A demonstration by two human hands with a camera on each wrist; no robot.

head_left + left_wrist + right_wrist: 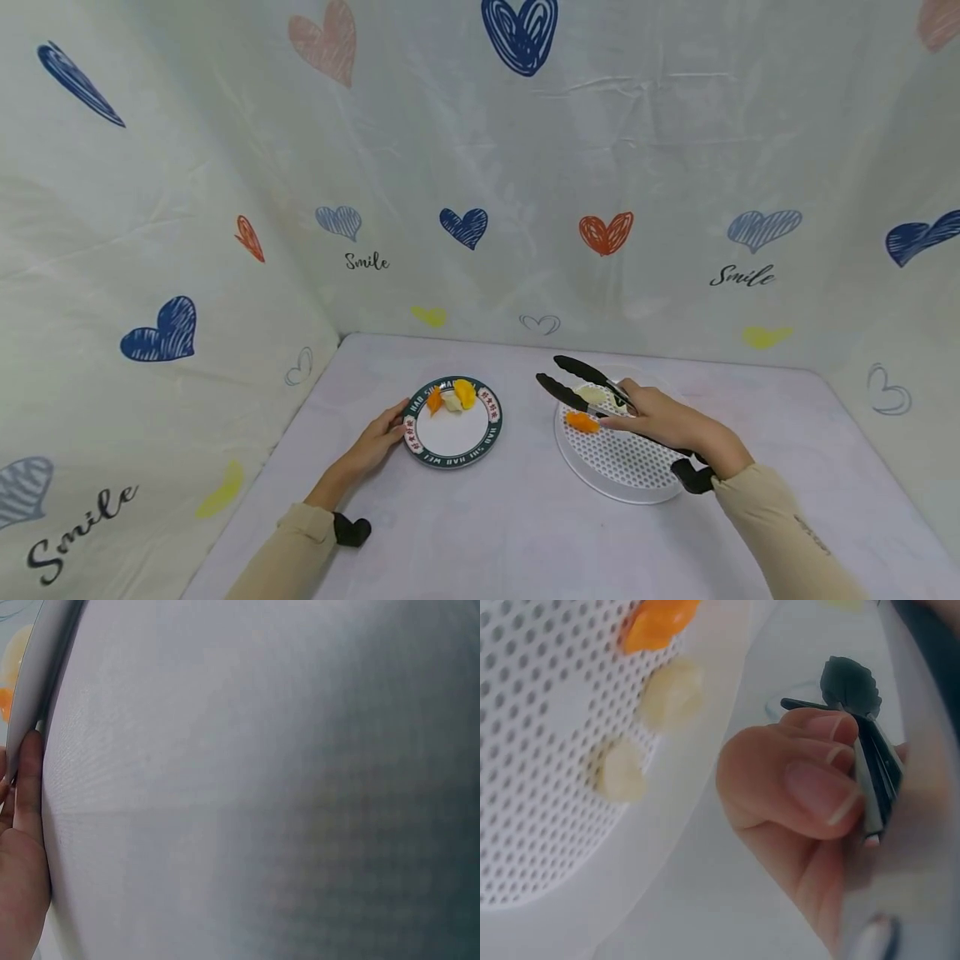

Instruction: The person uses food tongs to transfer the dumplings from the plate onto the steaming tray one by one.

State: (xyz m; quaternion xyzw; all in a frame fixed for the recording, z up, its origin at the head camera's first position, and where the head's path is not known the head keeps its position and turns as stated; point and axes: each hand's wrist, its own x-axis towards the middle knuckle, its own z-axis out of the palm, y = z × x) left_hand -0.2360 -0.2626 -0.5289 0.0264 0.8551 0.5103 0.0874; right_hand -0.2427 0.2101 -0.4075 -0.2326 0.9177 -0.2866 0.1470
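My left hand (377,437) grips the left rim of a round plate (450,437) with a dark green lettered border. On the plate lie an orange piece (435,401), a pale piece (452,402) and a yellow piece (464,393), looking like food. The right hand (667,419) holds black-tipped tongs (581,367), their arms spread apart, above a round white perforated tray (637,458). Nothing shows between the tong tips. An orange piece (660,624) and two pale pieces (673,694) rest on the tray in the right wrist view.
Both the plate and the tray stand on a white-covered table (517,500). A pale curtain (525,167) printed with hearts rises behind the table and along its sides. Black wrist straps (351,530) are worn at both sleeves.
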